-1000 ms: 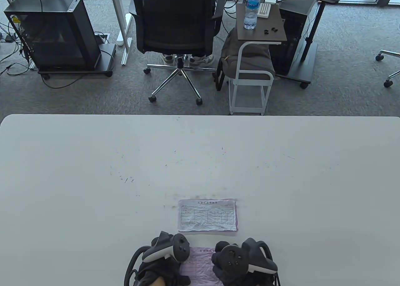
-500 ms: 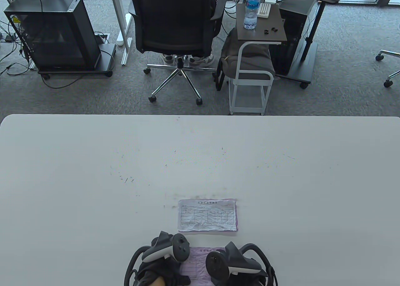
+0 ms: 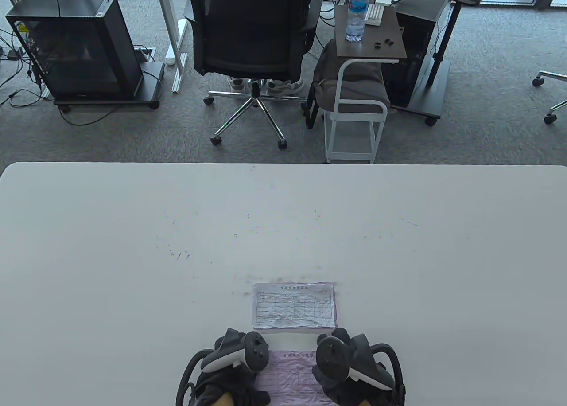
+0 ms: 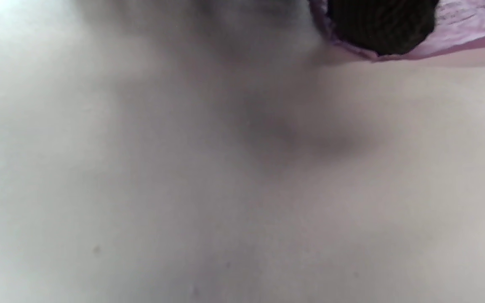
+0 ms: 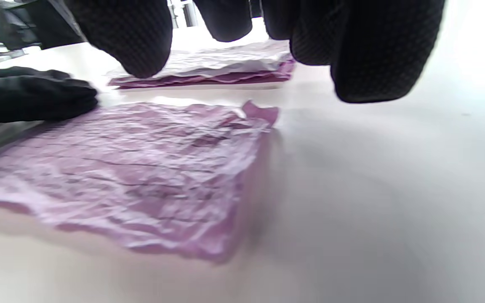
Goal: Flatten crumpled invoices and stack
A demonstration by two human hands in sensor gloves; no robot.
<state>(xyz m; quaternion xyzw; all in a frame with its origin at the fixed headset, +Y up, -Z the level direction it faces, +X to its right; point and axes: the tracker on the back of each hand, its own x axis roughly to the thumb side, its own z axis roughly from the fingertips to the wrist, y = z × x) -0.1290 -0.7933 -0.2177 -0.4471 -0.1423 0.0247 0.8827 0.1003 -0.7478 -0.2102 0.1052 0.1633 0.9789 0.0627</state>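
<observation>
A creased pink invoice [image 3: 288, 375] lies flat on the white table [image 3: 133, 246] at the near edge, between my hands. My left hand [image 3: 241, 370] presses its left edge; one fingertip [image 4: 381, 25] rests on the pink paper [image 4: 470, 29]. My right hand [image 3: 339, 337] is at the sheet's right edge. In the right wrist view its fingers [image 5: 377, 54] hang spread just above the table, off the pink sheet [image 5: 141, 168], holding nothing. A stack of flattened invoices [image 3: 294, 306], white on pink, lies just beyond and shows in the right wrist view [image 5: 209, 67].
The wide white table stretches to both sides and beyond the stack. Off the table, on the floor behind it, are an office chair [image 3: 252, 33], a small side table with a water bottle [image 3: 356, 11], and a computer case [image 3: 75, 47].
My right hand swept across the pink invoice, first a little left, then right and forward to its right edge. The left hand and the stack have not moved.
</observation>
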